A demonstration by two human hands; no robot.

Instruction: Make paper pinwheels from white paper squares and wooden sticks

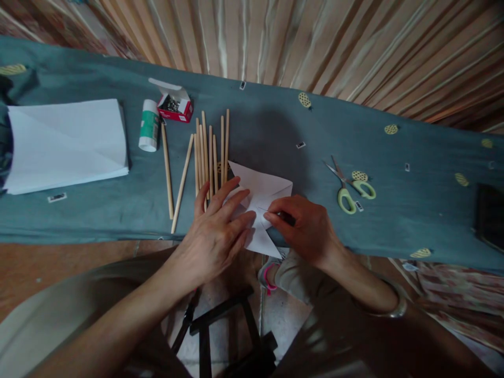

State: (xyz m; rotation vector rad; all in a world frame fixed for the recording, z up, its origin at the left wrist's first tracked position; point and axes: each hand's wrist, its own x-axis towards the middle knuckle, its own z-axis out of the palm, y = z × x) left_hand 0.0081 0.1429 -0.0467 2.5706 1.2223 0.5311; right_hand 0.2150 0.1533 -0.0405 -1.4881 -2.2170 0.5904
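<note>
A white paper folded into a pinwheel shape [263, 182] lies at the table's near edge, one corner reaching past it. My left hand [218, 231] rests over its left side with fingers spread, pressing it down. From the right, my right hand [305, 226] pinches a thin pin [261, 209], its fine shaft pointing at the paper's middle. Whether the tip has pierced the paper is too small to tell. Several wooden sticks [205, 152] lie just beyond my left fingers, which hide their lower ends.
Scissors with green handles [346, 186] lie partly spread on the right. At the left are a stack of white paper [69, 144], a glue stick [149, 126] and an open red box [175, 107] of small metal pieces. A dark object [489, 215] sits at the right edge.
</note>
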